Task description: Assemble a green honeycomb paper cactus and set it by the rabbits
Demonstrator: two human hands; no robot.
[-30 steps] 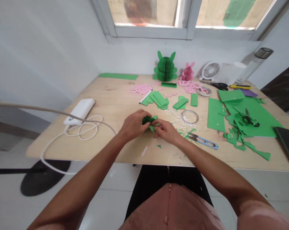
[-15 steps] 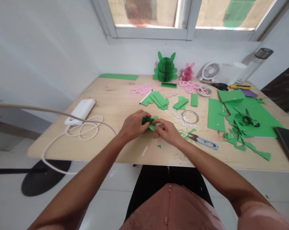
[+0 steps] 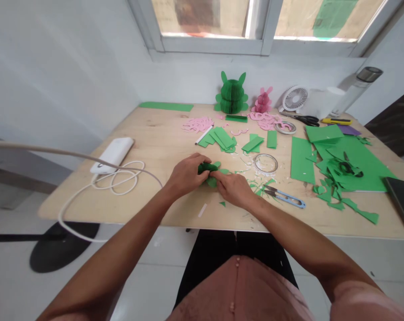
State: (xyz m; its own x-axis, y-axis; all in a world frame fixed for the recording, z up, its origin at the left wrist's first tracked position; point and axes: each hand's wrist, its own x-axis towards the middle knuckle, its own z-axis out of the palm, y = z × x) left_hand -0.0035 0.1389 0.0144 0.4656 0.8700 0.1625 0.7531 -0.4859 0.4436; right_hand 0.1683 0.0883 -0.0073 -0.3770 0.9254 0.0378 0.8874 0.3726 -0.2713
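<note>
My left hand (image 3: 188, 176) is closed around a small folded green paper figure (image 3: 207, 167) just above the table. Pale green rounded flaps stick out from the figure's right and lower side. My right hand (image 3: 233, 188) is closed at that side, its index finger and thumb at the flaps; its curled fingers hide part of them. Blue-handled thread snips (image 3: 285, 198) lie right of my right hand among green paper clippings. Beyond the hands is a ring of tape (image 3: 265, 163). A white paper strip (image 3: 202, 210) lies in front.
Green card strips (image 3: 224, 138) and pink paper scraps (image 3: 198, 124) lie farther back. Behind them stand a green paper bunny (image 3: 232, 96), a pink one (image 3: 262, 101) and a fan (image 3: 294, 98). Left is a white power bank (image 3: 112, 155) with its cable; right, green sheets (image 3: 365, 167).
My right hand has shifted its grip: the fingers have turned and the index finger now reaches onto the flaps. My left hand keeps its hold with hardly any movement.
</note>
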